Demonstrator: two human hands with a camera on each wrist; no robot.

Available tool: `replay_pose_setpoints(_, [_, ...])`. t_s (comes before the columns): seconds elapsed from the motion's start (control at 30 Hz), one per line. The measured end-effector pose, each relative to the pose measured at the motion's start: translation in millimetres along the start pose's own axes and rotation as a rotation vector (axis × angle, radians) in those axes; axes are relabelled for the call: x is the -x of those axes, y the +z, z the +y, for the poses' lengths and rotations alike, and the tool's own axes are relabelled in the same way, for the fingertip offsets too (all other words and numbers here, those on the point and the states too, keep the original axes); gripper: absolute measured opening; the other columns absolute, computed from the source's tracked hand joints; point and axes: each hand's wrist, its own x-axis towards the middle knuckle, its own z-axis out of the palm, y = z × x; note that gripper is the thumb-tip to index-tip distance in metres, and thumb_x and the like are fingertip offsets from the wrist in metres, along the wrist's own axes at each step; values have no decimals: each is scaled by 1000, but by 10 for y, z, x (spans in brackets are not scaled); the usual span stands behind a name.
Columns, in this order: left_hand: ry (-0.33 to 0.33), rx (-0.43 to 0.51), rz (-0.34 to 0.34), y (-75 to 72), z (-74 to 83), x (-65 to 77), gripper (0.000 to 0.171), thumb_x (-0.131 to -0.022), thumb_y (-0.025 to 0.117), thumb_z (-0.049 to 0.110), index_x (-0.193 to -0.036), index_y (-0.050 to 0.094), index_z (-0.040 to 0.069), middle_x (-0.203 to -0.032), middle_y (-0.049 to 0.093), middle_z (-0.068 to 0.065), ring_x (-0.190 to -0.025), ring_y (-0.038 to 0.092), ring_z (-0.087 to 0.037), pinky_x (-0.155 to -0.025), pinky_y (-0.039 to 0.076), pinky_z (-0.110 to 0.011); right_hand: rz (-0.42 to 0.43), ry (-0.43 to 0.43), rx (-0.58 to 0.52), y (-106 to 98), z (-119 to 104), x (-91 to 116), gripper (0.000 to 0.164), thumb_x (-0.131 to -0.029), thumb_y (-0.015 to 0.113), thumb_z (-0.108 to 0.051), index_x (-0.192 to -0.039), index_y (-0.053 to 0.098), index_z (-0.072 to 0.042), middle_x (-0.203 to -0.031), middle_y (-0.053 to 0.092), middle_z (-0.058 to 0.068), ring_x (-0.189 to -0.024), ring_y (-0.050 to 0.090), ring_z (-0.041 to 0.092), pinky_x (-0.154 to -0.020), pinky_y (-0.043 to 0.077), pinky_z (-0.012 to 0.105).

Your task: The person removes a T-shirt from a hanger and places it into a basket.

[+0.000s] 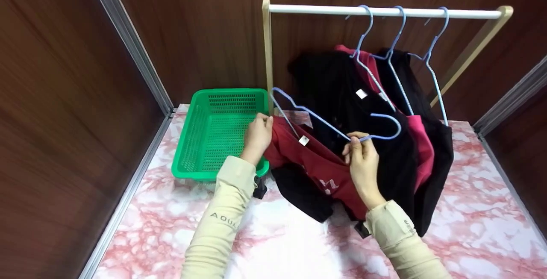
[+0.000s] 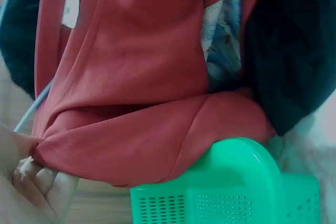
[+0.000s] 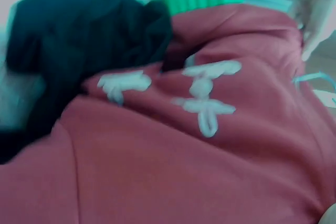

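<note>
A dark red shirt (image 1: 310, 159) with black sleeves and white print hangs between both hands. My left hand (image 1: 258, 136) pinches the shirt's shoulder edge beside the basket; the left wrist view shows thumb and fingers on the red fabric (image 2: 136, 77). With thumb and fingers, my right hand (image 1: 363, 163) grips a blue clothes hanger (image 1: 324, 124) just below its hook. One arm of that hanger reaches toward the left hand, and part of it lies inside the neck opening, near a white label (image 1: 304, 140). White print (image 3: 207, 108) faces the right wrist camera.
A green plastic basket (image 1: 181, 151) stands left of the shirt. Behind, a rack with a white rail (image 1: 316, 10) carries three hangers with black and pink garments (image 1: 421, 151). Brown panels (image 1: 192, 35) enclose the marbled tabletop (image 1: 149, 227).
</note>
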Motion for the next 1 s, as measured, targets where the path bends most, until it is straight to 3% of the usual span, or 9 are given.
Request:
replay_pose_setpoints(0.13, [-4,0,-8,44,-3,26,28,-99,44,27,-111,58,6,-105,68,-15,-100,64,-29,-85,49,-42,41,39,-123,37,-30,-12,18,-99,42,-10,-94,53,3,-57,47,-7,-42,38,2,-41,31,14])
replay_pose_setpoints(0.23, [-21,37,-41,80,-1,41,28,-99,45,26,-111,58,5,-105,67,-15,-99,63,-29,-86,48,-41,77,77,-134,49,-49,-15,17,-99,41,-11,-93,53,-1,-56,45,-7,-40,37,1,-39,30,13])
replay_pose_setpoints(0.43, [-19,211,-89,188,3,112,28,-99,45,22,-112,57,0,-110,65,-20,-106,61,-30,-92,47,-39,171,128,-136,131,-120,-38,17,-100,41,-11,-92,54,-2,-56,45,-6,-40,38,0,-39,31,12])
replay_pose_setpoints(0.53, [5,364,-70,566,-295,-113,32,-99,46,31,-110,58,4,-110,66,-15,-104,61,-23,-89,47,-34,219,156,-144,201,-138,-85,17,-100,41,-11,-91,54,-4,-56,45,-6,-40,38,0,-40,32,12])
replay_pose_setpoints(0.67, [-21,521,-95,1127,-719,-417,34,-98,44,41,-107,58,12,-110,60,-3,-103,54,-14,-89,43,-31,281,180,-153,301,-103,-169,17,-99,42,-13,-89,53,-8,-56,44,-6,-41,38,0,-40,32,12])
replay_pose_setpoints(0.73, [-72,616,-173,1131,-690,-307,33,-98,44,41,-108,57,12,-115,56,-2,-110,49,-15,-95,40,-36,297,185,-156,356,-116,-208,16,-100,42,-13,-88,53,-9,-56,43,-6,-42,38,0,-41,32,13])
replay_pose_setpoints(0.83, [-210,758,-311,869,-404,70,33,-99,44,33,-118,53,8,-128,51,-7,-126,41,-20,-107,32,-45,312,183,-173,430,-143,-274,17,-100,41,-13,-88,52,-9,-56,42,-6,-42,37,0,-41,32,13])
replay_pose_setpoints(0.87, [-242,798,-350,807,-356,168,35,-98,45,35,-120,53,9,-131,50,-5,-126,40,-18,-105,33,-41,315,181,-171,448,-153,-299,17,-100,41,-13,-88,52,-9,-56,42,-7,-42,37,0,-41,32,13])
replay_pose_setpoints(1.0, [-386,875,-442,568,-67,520,40,-99,42,17,-135,41,1,-131,50,-9,-98,55,-7,-87,43,-18,326,172,-124,492,-176,-393,17,-100,42,-16,-89,53,-9,-55,42,-8,-41,38,-1,-41,33,12])
